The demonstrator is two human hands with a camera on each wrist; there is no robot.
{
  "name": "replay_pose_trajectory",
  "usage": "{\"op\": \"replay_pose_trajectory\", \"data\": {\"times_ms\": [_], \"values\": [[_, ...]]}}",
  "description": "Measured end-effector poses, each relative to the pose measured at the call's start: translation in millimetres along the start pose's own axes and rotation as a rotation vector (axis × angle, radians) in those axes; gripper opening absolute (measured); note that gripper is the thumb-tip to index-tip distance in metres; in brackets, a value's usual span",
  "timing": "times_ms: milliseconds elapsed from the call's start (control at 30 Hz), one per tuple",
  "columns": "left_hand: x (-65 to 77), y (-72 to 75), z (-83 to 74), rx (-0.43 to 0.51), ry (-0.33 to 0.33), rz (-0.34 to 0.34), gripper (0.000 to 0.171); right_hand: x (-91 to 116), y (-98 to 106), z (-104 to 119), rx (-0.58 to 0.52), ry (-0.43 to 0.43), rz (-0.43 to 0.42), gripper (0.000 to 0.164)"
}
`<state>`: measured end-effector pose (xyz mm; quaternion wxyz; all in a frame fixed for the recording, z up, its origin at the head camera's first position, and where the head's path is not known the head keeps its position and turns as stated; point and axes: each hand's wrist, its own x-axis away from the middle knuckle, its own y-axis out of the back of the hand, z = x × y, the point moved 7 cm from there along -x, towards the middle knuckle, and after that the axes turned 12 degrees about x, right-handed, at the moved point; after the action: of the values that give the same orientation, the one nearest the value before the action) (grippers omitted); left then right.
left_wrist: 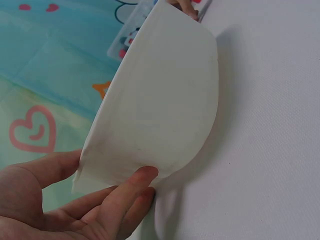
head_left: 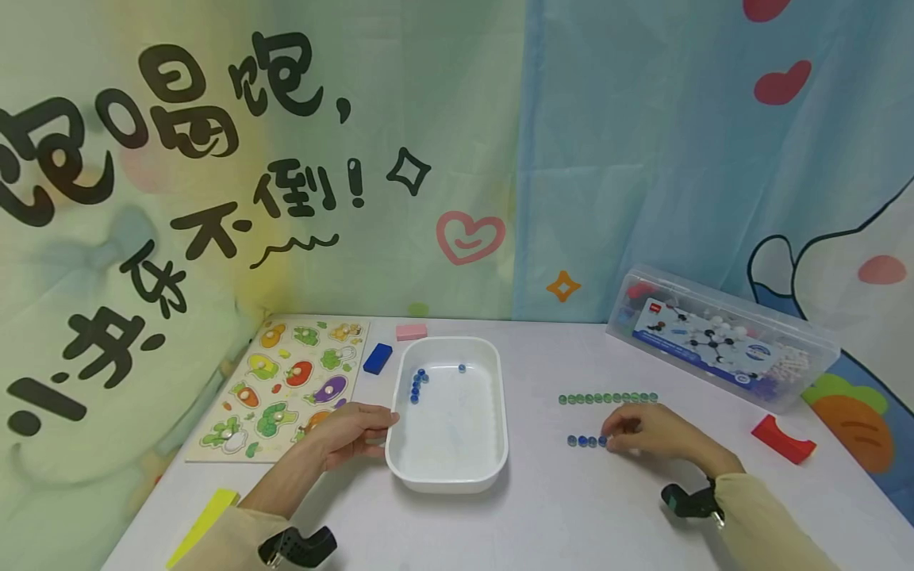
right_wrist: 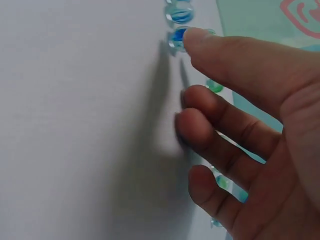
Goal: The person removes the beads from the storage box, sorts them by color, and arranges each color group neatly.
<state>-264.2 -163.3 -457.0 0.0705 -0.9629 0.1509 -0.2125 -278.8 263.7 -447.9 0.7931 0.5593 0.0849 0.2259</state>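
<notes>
My left hand (head_left: 355, 434) holds the left side of a white tray (head_left: 451, 473), thumb at the rim and fingers against the outer wall. Inside the tray, several blue marbles (head_left: 415, 389) cluster at the upper left, and one lies apart near the far wall. On the table to the right, my right hand (head_left: 646, 432) has its thumb on a blue marble (right_wrist: 178, 40) at the right end of a short blue row (head_left: 582, 441); the index finger is mostly hidden behind the thumb. A longer row of green marbles (head_left: 607, 398) runs parallel just behind.
A vegetable picture board (head_left: 243, 373) lies left of the tray, near a blue block (head_left: 378, 358) and a pink block (head_left: 411, 331). At the back right stands a clear plastic box (head_left: 721, 337), with a red curved block (head_left: 783, 439) before it. A yellow strip (head_left: 203, 527) lies front left.
</notes>
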Motion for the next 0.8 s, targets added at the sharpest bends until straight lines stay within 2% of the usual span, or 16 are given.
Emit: {"op": "replay_pose_trajectory", "data": {"times_ms": [200,400,600,800], "values": [[-0.6,0.5,0.0,0.003,0.006,0.002,0.053,-6,17,12,0.022,0.05,-0.058,0.016],[-0.6,0.1,-0.1,0.007,0.003,0.001,0.052,-30,37,36,0.036,0.083,-0.091,0.019],[-1.6,-0.3,-0.2,0.012,0.004,-0.002,0.052,-65,51,74,0.019,0.121,-0.05,0.023],[-1.4,0.0,0.6,0.006,0.001,-0.004,0.052,-105,55,128,0.057,0.213,-0.024,0.024]]}}
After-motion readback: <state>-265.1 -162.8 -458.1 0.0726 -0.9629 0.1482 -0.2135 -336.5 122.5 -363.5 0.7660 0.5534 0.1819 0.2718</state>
